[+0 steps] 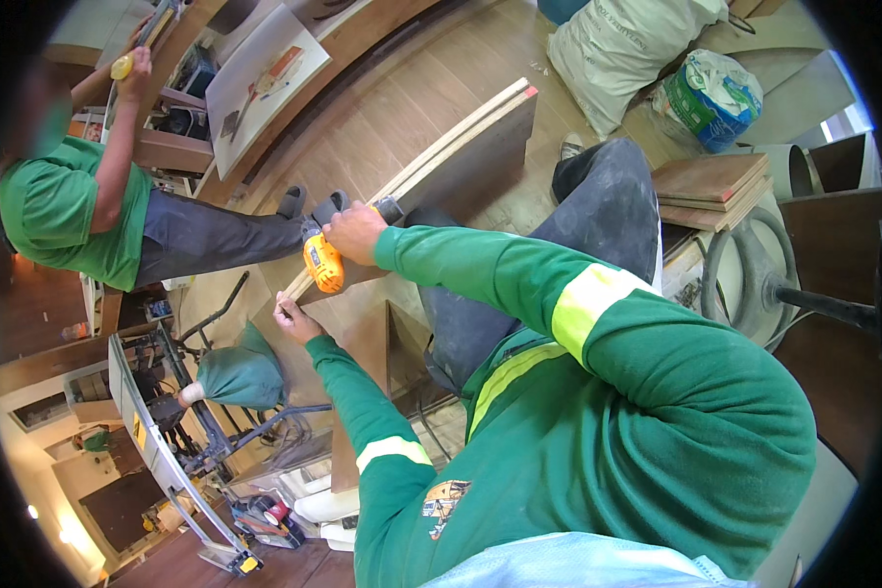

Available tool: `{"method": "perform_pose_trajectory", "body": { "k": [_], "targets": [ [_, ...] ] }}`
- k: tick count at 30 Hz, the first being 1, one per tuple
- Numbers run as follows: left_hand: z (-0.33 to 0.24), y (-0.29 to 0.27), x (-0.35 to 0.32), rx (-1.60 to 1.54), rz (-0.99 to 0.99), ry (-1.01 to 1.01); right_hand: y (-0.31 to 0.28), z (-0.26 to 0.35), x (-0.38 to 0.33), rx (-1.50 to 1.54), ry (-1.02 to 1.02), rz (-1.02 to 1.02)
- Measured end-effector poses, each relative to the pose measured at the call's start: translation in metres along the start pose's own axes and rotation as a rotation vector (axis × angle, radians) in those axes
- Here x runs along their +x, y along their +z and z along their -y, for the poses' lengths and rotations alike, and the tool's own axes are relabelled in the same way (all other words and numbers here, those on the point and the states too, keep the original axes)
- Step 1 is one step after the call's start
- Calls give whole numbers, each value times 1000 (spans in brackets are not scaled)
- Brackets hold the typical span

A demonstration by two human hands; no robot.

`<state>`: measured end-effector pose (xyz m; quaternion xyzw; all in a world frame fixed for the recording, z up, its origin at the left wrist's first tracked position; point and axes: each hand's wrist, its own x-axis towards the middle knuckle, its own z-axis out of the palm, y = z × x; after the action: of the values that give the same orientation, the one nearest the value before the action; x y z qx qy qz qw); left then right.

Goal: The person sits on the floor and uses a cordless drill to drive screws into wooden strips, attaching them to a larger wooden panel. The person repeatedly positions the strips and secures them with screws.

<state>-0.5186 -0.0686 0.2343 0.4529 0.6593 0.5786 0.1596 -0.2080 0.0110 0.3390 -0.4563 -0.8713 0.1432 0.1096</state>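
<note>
"Left of centre, what's the right hand holding?"
"An orange power tool, fingers clamped round it, at the long panel's edge. The left hand pinches the panel's left end."

At centre, the power tool is yellow-orange with dark parts, and the board grey-brown with a pale, dark-lined edge and a red-marked corner. The sweatshirt at lower right is green with lime-yellow bands. Upper right shows a white sack and a blue, green and white package; upper left, a co-worker's bright green shirt.
</note>
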Motion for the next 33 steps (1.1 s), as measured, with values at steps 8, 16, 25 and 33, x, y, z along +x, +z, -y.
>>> {"method": "perform_pose_trajectory", "body": {
  "k": [8,16,25,33],
  "targets": [
    [1,-4,-12,83,25,-32,-59,-111,-76,285,310,-418],
    [8,-24,-24,-6,10,-25,-72,-353,-168,1127,807,-1083],
    [-8,-7,-13,264,30,23,-1,-383,-178,1473,751,-914],
    [-16,-16,-20,440,55,45,50,-370,-144,1333,1009,-1137]
  ]
}}
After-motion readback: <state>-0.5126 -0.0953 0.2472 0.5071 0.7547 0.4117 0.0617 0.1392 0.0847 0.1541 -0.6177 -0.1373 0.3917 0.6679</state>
